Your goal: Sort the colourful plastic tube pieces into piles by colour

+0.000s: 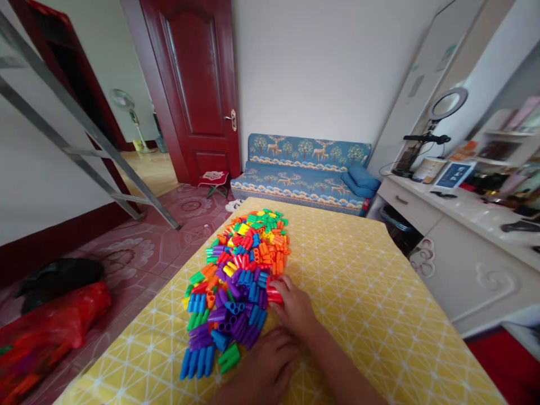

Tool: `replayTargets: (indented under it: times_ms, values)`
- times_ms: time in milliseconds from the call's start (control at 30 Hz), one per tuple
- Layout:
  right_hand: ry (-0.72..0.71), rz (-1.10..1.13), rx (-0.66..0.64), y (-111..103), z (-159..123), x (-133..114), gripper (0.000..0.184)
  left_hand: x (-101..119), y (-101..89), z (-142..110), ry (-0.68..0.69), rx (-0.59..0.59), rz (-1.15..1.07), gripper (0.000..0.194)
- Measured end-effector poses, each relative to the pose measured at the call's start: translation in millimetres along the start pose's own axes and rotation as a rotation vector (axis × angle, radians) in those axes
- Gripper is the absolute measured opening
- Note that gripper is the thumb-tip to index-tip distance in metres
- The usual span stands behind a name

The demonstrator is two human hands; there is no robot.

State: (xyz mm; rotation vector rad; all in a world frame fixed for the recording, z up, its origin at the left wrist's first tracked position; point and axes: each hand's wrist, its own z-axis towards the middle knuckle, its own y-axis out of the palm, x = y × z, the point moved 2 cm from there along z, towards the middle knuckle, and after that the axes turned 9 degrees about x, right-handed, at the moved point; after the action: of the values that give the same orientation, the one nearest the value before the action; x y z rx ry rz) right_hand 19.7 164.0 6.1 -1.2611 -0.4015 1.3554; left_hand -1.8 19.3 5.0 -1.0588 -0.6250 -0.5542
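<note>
Across the left half of the bench (371, 270), on its yellow cloth with white lines, a long heap of plastic pieces (240, 275) spreads out from near you towards the far edge. Your right hand (295, 308) is at the heap's right side, its fingers pinching a red piece (274, 291) — ribbed like joined tubes — right beside blue and purple ones. Your left hand (273, 357) is low over the near part of the bench, just below your right, with its fingers bent and close together; you cannot tell whether they hold anything. Nearest to it, on its left, lies a green piece (229, 358), and farther left, at the near end of the heap, a blue piece (197, 363) made of four joined tubes. Purple and blue dominate the heap close to you, orange and red the middle, green the far end. Beyond the bench you have a blue patterned sofa (304, 169) against the wall, with a small stool (214, 178) in front of the dark red door (198, 84). A metal ladder (90, 132) and a red plastic bag (54, 337) are to your left — a white dresser (459, 242) stands to your right, carrying a ring light (448, 104).
</note>
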Motion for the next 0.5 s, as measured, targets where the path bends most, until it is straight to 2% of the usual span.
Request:
replayTargets:
  times_ms: [133,233,300,400,500]
  values:
    - [0.026,0.196,0.127,-3,-10,3,0.028,-2,6.7,9,0.005,0.037,-0.106,0.038]
    - [0.173,0.449,0.303,-1,-13,13,0.020,-9,8.8,11,-0.013,0.085,-0.187,0.039]
    - [0.252,0.545,0.361,2,-12,18,0.016,-15,9.8,10,-0.036,0.115,-0.223,0.038]
    - [0.245,0.540,0.324,5,-5,19,0.023,-20,10.8,10,-0.064,0.129,-0.241,0.036]
    - [0.172,0.418,0.181,6,3,16,0.042,-20,10.5,18,-0.072,0.079,-0.219,0.040]
